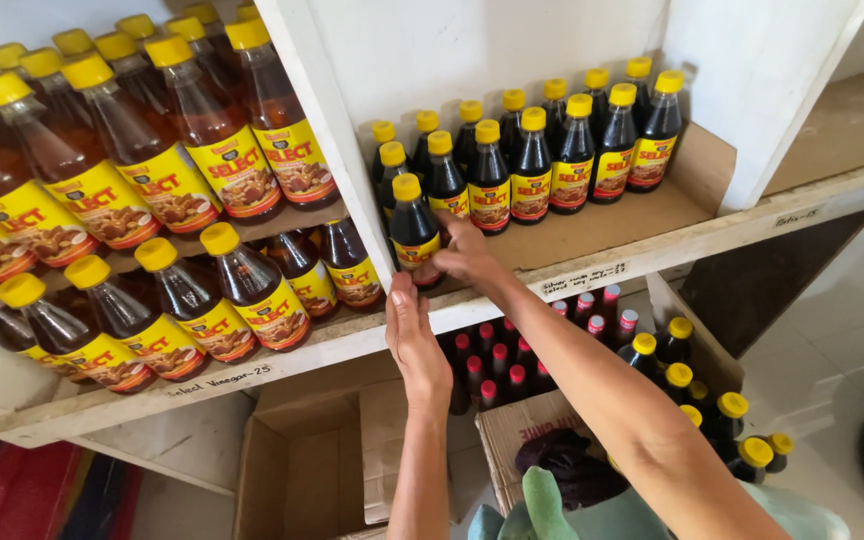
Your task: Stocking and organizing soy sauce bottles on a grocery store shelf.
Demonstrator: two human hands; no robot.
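Head view: a white wooden shelf (pixel 592 262) carries rows of dark soy sauce bottles with yellow caps, and the front-left soy sauce bottle (pixel 413 228) stands at its edge. The right hand (pixel 467 255) wraps closed fingers (pixel 449 238) around that bottle's base. The left hand (pixel 414 335), fingers extended and empty, rests flat against the shelf edge just below it.

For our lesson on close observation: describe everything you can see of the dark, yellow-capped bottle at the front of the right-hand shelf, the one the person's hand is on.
The dark, yellow-capped bottle stands upright at the front edge of the white-painted wooden shelf, ahead of rows of like bottles. It has a round yellow screw cap, a slim neck, a body that looks like clear plastic or glass filled with near-black liquid, and a yellow-and-red label. The right hand grips its lower part, covering the base. The left hand rests on the shelf edge just below, apparently not touching it.
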